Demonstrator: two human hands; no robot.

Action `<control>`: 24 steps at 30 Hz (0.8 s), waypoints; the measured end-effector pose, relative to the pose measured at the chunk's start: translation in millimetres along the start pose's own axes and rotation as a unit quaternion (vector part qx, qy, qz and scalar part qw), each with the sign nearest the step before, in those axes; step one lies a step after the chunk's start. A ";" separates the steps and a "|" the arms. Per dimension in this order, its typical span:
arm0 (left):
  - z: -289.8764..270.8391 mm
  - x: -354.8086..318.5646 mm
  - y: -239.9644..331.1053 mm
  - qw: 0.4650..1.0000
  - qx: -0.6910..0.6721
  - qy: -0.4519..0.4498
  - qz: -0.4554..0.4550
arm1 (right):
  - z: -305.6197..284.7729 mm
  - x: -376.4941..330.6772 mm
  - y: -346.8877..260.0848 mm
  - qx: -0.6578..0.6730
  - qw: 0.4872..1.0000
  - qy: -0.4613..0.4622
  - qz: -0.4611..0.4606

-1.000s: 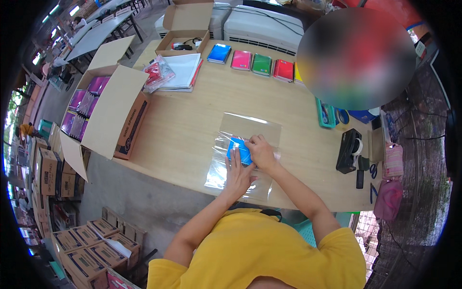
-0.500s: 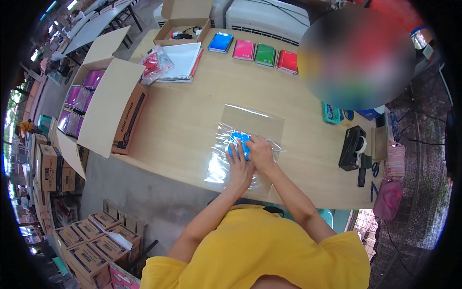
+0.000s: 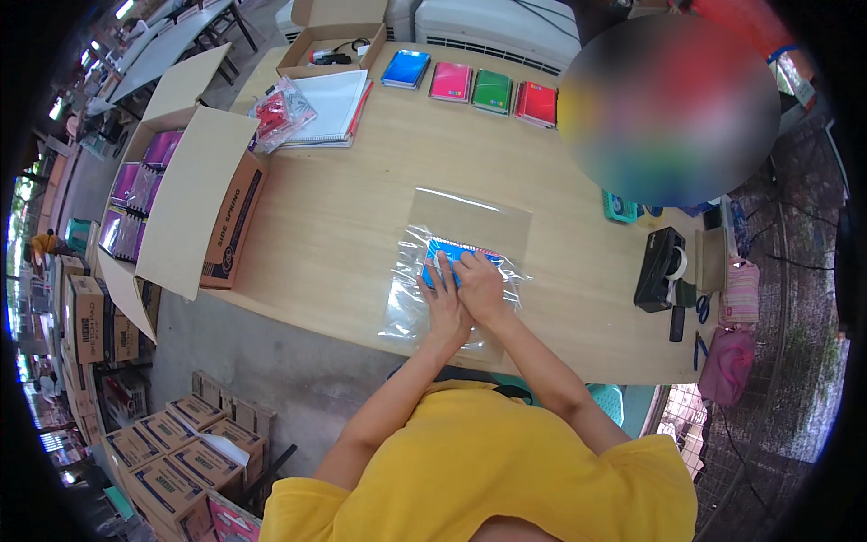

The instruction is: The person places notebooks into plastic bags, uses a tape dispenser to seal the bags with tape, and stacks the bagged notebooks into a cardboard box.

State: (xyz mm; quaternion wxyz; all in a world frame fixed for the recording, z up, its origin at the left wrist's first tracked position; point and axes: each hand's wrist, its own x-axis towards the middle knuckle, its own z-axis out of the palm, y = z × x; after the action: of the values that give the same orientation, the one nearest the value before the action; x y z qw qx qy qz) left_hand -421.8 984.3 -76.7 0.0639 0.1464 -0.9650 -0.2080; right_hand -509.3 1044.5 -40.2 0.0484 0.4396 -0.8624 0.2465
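A blue spiral notebook (image 3: 446,247) lies on the table with a clear plastic bag (image 3: 411,294) spread around it. Whether the notebook is inside the bag or under it, I cannot tell. My left hand (image 3: 446,307) rests on the notebook's lower left part, fingers stretched out and spread. Beside it my right hand (image 3: 481,287) presses down on the notebook's middle with bent fingers held together; what they pinch, if anything, is hidden. The notebook's coil runs along its far edge, and its right end shows past my right hand.
An open carton (image 3: 237,217) of purple notebooks stands at left. Small stacks of blue (image 3: 405,69), pink (image 3: 451,82), green (image 3: 492,91) and red notebooks (image 3: 536,104) line the far edge. A tape dispenser (image 3: 659,271) and scissors (image 3: 703,309) are at right.
My right hand has shifted from the notebook's right side onto its middle, so more of the blue cover shows at right. The left hand stays on it. The whole view has shifted slightly.
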 end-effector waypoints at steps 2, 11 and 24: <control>-1.7 1.4 2.8 1.000 -0.001 0.012 -0.009 | 0.5 -2.0 -0.3 -0.017 1.000 -0.019 -0.003; -51.6 -40.9 -25.8 0.998 -0.009 0.002 0.065 | -15.6 -22.0 -11.2 -0.093 0.992 -0.079 -0.039; -48.5 -4.3 -39.5 0.993 0.038 -0.045 0.104 | 1.4 -42.7 3.0 0.119 0.991 0.002 0.066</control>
State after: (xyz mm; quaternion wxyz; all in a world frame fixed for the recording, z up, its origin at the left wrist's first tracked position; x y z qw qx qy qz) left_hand -398.7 932.6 -49.7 0.0360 0.0378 -0.9841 -0.1698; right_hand -485.4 1076.7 -55.5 -0.0186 0.3842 -0.8539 0.3507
